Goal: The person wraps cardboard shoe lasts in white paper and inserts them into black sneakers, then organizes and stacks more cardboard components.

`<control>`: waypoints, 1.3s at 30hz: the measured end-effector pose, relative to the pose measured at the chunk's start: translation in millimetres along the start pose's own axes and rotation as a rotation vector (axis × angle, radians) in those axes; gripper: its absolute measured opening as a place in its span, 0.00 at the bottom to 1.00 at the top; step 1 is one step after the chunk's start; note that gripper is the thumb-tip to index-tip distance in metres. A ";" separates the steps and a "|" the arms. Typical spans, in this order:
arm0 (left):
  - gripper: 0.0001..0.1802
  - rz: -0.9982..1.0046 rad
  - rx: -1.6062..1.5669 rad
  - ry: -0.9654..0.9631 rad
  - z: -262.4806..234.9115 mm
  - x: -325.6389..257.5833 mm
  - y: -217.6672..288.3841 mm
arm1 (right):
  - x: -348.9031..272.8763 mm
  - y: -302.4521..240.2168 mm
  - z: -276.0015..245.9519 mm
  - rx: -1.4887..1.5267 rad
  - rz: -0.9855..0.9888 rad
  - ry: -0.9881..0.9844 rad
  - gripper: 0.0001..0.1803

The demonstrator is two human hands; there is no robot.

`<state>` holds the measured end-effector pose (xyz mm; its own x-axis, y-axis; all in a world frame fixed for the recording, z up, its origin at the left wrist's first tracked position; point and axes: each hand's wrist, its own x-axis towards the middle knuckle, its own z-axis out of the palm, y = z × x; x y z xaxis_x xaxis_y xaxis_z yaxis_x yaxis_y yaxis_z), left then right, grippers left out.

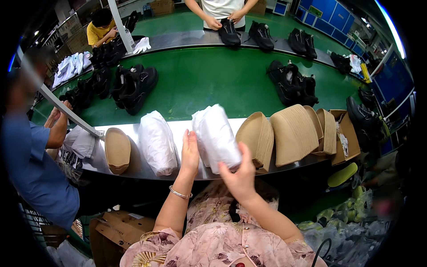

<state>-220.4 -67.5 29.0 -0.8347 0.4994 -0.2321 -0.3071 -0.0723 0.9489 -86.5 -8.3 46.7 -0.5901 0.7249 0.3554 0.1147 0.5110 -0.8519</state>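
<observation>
Green conveyor belt [209, 84] runs wide across the view, black shoes [133, 86] scattered on it, and a steel ledge [147, 171] in front carries tan insole stacks [293, 133]. On that ledge stands the white wrapped bundle [218, 135], tilted. Right hand [240, 175] clamps its lower corner, fingers curled round it; left hand [190, 153] lies flat and open against its side. Best, I'd judge, to keep that flat palm bracing so the slippery wrap doesn't slide. A second white bundle [158, 142] lies just beside.

Shoe factory line, green conveyor belt [209, 84], black shoes [133, 89], stacked insoles [293, 133]
</observation>
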 end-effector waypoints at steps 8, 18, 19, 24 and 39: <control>0.46 0.280 -0.206 -0.352 44.2 -48.2 58.3 | 9.9 -28.6 -59.9 0.152 -0.310 0.120 0.36; 0.32 0.034 -0.416 -0.627 153.4 7.2 87.1 | 70.7 -32.7 -106.5 0.279 -0.200 0.203 0.31; 0.31 0.094 -0.374 -0.534 168.0 11.4 87.2 | 77.6 -31.3 -115.9 0.400 -0.082 0.166 0.32; 0.31 0.188 -0.395 -0.529 229.2 21.0 90.6 | 97.8 2.5 -138.4 0.038 -0.076 0.359 0.43; 0.29 0.075 -0.163 -0.619 444.4 117.9 -3.8 | 210.6 115.3 -315.9 0.323 -0.083 0.767 0.27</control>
<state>-114.5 375.3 93.0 -0.4531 0.8903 0.0464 -0.3645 -0.2325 0.9017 54.8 349.2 144.8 0.1346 0.8637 0.4857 -0.2093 0.5039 -0.8380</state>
